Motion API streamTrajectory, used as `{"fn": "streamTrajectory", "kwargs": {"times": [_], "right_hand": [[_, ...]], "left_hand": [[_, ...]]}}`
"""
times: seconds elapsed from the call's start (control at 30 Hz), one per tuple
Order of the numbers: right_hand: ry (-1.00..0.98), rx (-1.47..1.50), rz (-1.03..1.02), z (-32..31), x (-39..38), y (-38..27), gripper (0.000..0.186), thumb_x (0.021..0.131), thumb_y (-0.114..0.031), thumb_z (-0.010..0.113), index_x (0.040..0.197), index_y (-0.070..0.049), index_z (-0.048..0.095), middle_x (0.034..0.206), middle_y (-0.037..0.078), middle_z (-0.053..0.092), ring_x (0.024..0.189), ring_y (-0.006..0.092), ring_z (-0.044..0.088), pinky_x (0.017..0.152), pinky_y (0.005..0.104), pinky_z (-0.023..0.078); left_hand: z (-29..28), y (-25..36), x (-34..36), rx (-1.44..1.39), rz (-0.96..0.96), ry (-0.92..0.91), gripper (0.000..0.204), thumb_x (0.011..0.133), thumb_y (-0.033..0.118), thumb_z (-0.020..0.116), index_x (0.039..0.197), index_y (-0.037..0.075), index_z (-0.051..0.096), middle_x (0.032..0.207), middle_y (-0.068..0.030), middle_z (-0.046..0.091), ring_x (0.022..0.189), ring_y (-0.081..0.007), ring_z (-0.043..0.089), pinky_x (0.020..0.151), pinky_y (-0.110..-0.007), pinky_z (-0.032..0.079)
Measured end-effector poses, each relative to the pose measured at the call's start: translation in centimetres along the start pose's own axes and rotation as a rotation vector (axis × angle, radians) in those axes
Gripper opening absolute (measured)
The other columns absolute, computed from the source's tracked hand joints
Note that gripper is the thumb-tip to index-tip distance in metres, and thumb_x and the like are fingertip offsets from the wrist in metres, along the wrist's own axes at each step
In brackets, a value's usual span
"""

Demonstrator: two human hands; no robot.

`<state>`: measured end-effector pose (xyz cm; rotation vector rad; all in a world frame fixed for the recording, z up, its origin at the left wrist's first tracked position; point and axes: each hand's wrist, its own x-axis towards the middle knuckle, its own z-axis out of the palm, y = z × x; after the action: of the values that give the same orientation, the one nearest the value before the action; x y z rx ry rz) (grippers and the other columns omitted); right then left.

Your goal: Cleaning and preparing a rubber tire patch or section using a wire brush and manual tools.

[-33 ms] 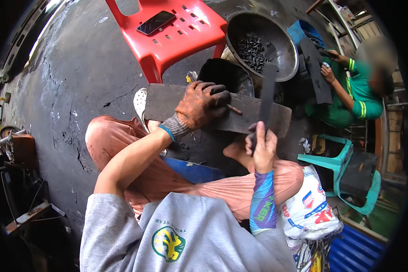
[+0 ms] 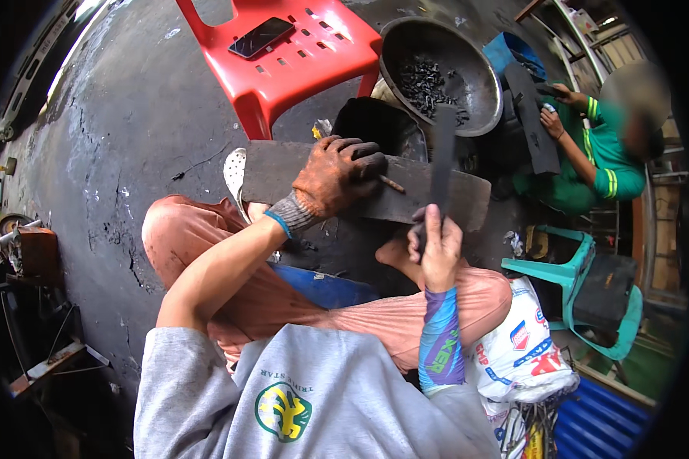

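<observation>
My left hand [image 2: 335,177], in an orange-coated work glove with a grey cuff, presses on a dark board [image 2: 272,170] across my lower legs. Its fingers are closed around a thin brown stick [image 2: 392,183], whose end pokes out to the right; the rest is hidden under the glove. My bare right hand [image 2: 440,252] grips the handle of a knife [image 2: 442,157] with a long, dark, flat blade. The blade points away from me, raised over the right part of the board, and looks apart from the stick. A black container [image 2: 379,126] stands just beyond the board.
A large metal basin [image 2: 482,96] holds small black pieces. A red plastic chair [image 2: 283,76] with a phone [image 2: 262,38] is at the far left. A co-worker in green [image 2: 605,157] handles another board at right. Nearer are a teal stool [image 2: 559,271] and white sack [image 2: 520,344].
My right hand and the knife have shifted slightly left. The gloved left hand stays on the board, with the stick still in it.
</observation>
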<state>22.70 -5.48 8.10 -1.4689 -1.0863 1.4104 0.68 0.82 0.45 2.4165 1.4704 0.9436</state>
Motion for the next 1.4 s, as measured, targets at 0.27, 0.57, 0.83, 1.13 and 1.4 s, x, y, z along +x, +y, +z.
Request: {"fn": "streamTrajectory", "kwargs": {"times": [0.27,0.57,0.83,1.13,1.4], "right_hand": [[-0.132,0.087,0.132,2.0,0.3,4.3,0.047,0.108,-0.047,0.046,0.100,-0.002,0.056,0.055,0.002,0.043,0.039,0.0089,0.039,0.037,0.0228,0.032],[-0.123,0.139,0.142,3.0,1.5,3.5,0.049,0.108,-0.051,0.042,0.096,-0.004,0.053,0.052,0.002,0.041,0.035,0.0090,0.034,0.035,0.0234,0.031],[0.014,-0.090,0.168,4.1,-2.6,6.8,0.054,0.107,-0.052,0.044,0.082,-0.005,0.053,0.051,0.000,0.043,0.037,0.0092,0.042,0.035,0.0240,0.031],[0.038,-0.138,0.194,2.7,-3.5,8.6,0.051,0.105,-0.054,0.048,0.089,-0.005,0.055,0.053,0.000,0.043,0.037,0.0094,0.040,0.036,0.0234,0.030],[0.091,0.033,0.164,0.1,-4.9,3.2,0.050,0.107,-0.052,0.044,0.091,-0.005,0.052,0.054,-0.001,0.041,0.037,0.0080,0.037,0.034,0.0224,0.029]], "left_hand": [[0.1,0.9,-1.1,0.065,-0.058,-0.026,0.037,0.088,0.035,0.070,0.124,0.023,0.069,0.135,-0.0026,0.063,0.130,-0.0260,0.055,0.112,-0.049,0.039],[1.3,1.1,-1.7,0.166,-0.079,-0.088,0.047,0.088,0.039,0.070,0.132,0.026,0.065,0.122,-0.0101,0.065,0.118,-0.0340,0.058,0.106,-0.050,0.041],[2.1,0.4,-2.0,0.161,-0.079,-0.130,0.044,0.084,0.032,0.071,0.127,0.021,0.069,0.122,-0.0177,0.062,0.120,-0.0374,0.056,0.108,-0.050,0.040],[2.7,0.4,-1.7,0.179,-0.066,-0.112,0.040,0.090,0.024,0.064,0.129,0.026,0.068,0.117,-0.0151,0.063,0.116,-0.0360,0.059,0.103,-0.048,0.045],[0.2,0.8,-2.5,-0.014,-0.142,-0.120,0.052,0.093,0.040,0.062,0.142,0.025,0.057,0.119,-0.0165,0.063,0.122,-0.0390,0.056,0.107,-0.052,0.040]]}}
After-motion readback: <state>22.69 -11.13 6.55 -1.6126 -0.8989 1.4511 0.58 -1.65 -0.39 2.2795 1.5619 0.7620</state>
